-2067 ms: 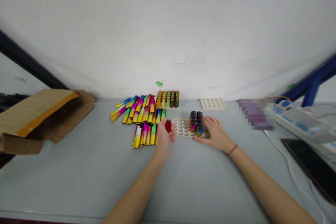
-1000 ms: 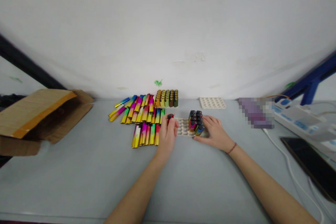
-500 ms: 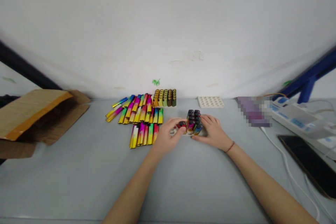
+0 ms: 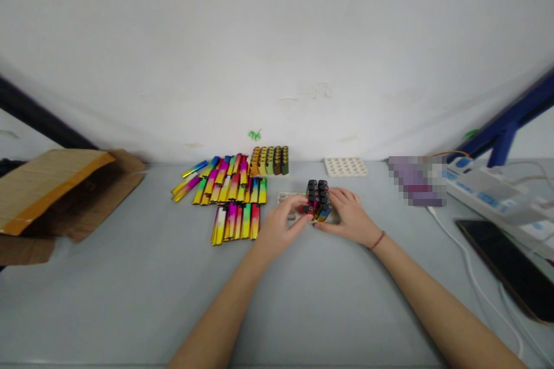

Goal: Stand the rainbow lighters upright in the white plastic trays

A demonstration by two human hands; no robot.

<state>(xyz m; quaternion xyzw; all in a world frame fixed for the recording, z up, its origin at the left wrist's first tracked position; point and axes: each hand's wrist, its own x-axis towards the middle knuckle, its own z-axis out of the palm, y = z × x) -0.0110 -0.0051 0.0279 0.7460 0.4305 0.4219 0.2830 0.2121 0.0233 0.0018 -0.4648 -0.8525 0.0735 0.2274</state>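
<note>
My left hand (image 4: 283, 222) is shut on a red-topped lighter (image 4: 307, 209), pressing it against the left side of a block of upright lighters (image 4: 317, 200). These stand in a white moulded tray (image 4: 285, 198), mostly hidden by my hands. My right hand (image 4: 348, 216) cups the block from the right, thumb along its front. Further left lie rows of rainbow-coloured metallic lighters (image 4: 229, 187) and a shorter group (image 4: 236, 222). Behind them stands a row of gold and green lighters (image 4: 269, 161).
A second white tray (image 4: 345, 166) sits by the wall. An open cardboard box (image 4: 56, 196) lies at the left. To the right are a pixelated purple object (image 4: 418, 181), a white power strip (image 4: 489, 190), a cable and a black phone (image 4: 506, 271).
My left hand has carried the red-topped lighter rightward from beside the tray to the block's left side. My right hand stays on the block.
</note>
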